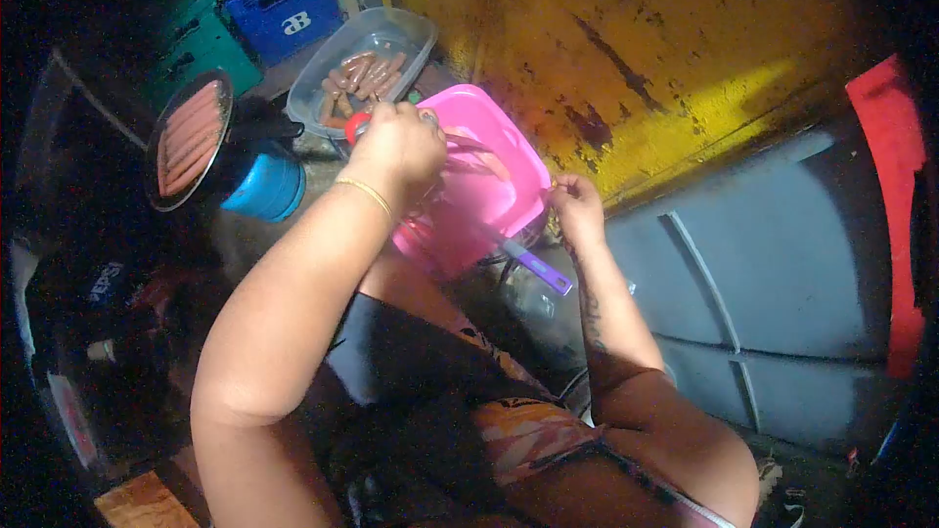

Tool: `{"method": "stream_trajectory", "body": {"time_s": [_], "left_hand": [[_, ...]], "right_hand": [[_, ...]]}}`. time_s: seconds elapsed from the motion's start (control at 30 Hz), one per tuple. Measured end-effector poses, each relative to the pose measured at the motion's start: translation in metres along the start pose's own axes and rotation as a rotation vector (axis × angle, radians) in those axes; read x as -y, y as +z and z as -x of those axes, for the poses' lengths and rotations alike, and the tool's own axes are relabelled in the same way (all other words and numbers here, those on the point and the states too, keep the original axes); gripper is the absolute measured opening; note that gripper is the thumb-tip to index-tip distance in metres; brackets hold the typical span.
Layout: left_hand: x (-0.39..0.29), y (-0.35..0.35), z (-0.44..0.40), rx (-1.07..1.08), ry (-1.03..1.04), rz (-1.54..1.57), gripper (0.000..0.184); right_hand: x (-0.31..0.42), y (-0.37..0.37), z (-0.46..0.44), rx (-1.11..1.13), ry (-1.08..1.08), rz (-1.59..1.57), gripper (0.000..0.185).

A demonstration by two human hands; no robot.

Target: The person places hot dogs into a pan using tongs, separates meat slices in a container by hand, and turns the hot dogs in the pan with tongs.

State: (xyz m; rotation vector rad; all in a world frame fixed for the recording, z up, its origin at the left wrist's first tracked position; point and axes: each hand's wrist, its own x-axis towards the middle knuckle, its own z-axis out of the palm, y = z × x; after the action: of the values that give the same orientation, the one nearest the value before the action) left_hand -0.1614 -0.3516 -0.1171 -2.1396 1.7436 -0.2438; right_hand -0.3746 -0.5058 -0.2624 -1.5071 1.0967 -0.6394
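My left hand (pixel 399 145), with a bracelet at its wrist, is closed around a pair of tongs (pixel 468 144) that has a red end. The tongs reach into a pink plastic basin (pixel 469 98), where their tips lie at a sausage (pixel 496 166); whether they pinch it I cannot tell. My right hand (pixel 577 203) pinches the basin's right rim between thumb and fingers. A utensil with a purple and grey handle (pixel 538 267) leans out over the near rim. Behind my left hand, a clear plastic tub (pixel 416 34) holds several sausage pieces (pixel 370 73).
At the left, a dark frying pan (pixel 226 103) holds several long sausages (pixel 189 142), beside a blue round object (pixel 266 182). Behind stand a blue crate (pixel 279 5) and a green crate (pixel 196 44). A worn yellow panel (pixel 665 49) and a grey surface (pixel 773 254) border the right.
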Motion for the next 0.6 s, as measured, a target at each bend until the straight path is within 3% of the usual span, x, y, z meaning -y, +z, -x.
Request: {"method": "stream_trajectory", "body": {"time_s": [0.5, 0.6], "left_hand": [[0.013, -0.007, -0.014, -0.011, 0.106, -0.113, 0.018], [0.021, 0.002, -0.012, -0.004, 0.091, 0.050, 0.018]], "right_hand": [[-0.012, 0.011, -0.011, 0.008, -0.057, -0.017, 0.026], [-0.011, 0.008, -0.012, 0.000, -0.039, 0.005, 0.025]]}}
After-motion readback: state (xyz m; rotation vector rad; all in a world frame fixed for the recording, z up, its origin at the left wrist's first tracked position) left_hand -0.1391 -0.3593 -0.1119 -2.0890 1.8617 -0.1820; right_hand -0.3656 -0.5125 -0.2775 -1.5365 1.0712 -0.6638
